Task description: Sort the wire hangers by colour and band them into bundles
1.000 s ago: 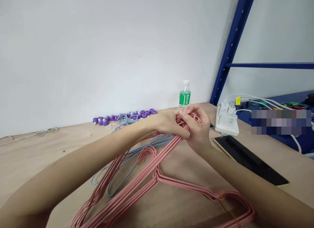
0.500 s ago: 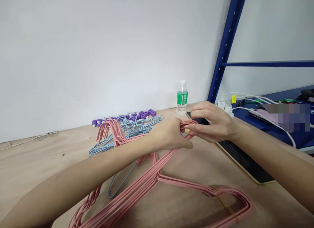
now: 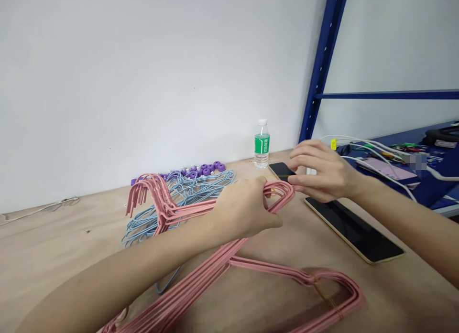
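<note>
My left hand (image 3: 247,204) is wrapped around one end of a bundle of pink wire hangers (image 3: 193,209), whose hooks fan out to the left. A thin yellow rubber band (image 3: 278,176) stretches above the bundle's looped end, from my left hand to the fingertips of my right hand (image 3: 319,173), which pinch it. Part of the band is hidden by my fingers. Closer to me lies a second bundle of pink hangers (image 3: 344,280), with a yellow rubber band (image 3: 328,298) around its right end. Tangled blue hangers (image 3: 201,192) rest behind my left forearm.
Several purple round pieces (image 3: 206,170) line the wall. A water bottle (image 3: 262,144) stands at the back, near a small dark phone-like device (image 3: 281,170). To the right are a black tablet-like device (image 3: 358,230) and a blue rack (image 3: 319,70) with cables.
My right hand has moved slightly right, away from the bundle's end, drawing the rubber band taut. The held hangers shifted a little, and the camera view turned slightly right.
</note>
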`<state>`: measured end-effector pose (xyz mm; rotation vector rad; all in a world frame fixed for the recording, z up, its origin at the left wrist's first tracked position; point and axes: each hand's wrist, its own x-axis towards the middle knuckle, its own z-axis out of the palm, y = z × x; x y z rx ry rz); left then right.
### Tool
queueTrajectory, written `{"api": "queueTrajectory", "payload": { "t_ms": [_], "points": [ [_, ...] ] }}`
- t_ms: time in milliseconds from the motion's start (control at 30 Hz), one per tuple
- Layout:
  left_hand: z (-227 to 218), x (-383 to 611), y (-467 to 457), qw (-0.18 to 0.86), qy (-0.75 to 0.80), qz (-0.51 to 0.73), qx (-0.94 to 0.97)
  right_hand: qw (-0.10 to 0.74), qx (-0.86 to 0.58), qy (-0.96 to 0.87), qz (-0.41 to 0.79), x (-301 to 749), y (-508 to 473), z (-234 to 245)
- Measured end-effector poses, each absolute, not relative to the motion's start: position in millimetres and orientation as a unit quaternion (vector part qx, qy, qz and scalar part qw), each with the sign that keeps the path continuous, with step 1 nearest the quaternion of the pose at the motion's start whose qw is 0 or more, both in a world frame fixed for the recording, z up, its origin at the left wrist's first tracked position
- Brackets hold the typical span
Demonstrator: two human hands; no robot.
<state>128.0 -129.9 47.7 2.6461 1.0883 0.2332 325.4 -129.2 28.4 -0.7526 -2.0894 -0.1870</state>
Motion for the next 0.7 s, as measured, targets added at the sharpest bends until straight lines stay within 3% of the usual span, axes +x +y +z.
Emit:
{"api": "queueTrajectory", "payload": {
  "t_ms": [100,300,367,467,567,700],
  "points": [
    [49,125,-130,0.132,0.379,0.081,0.912,0.457,-0.262,-0.846,-0.078,324,-131,1],
    [46,125,-130,0.039,0.375,0.073,0.923,0.432,-0.29,-0.848,0.102,281,-162,-46],
    [44,126,-131,0.025,0.376,0.058,0.925,0.414,-0.267,-0.868,0.054,270,-176,-45],
    [40,125,-137,0.021,0.381,0.055,0.923,0.44,-0.206,-0.865,-0.124,270,-192,-34],
    [32,127,-147,-0.028,0.358,0.059,0.931,0.483,-0.312,-0.791,-0.209,277,-196,-20],
    [13,137,-168,-0.141,0.3,0.075,0.941,0.399,-0.453,-0.797,-0.001,275,-193,-14]
  ]
}}
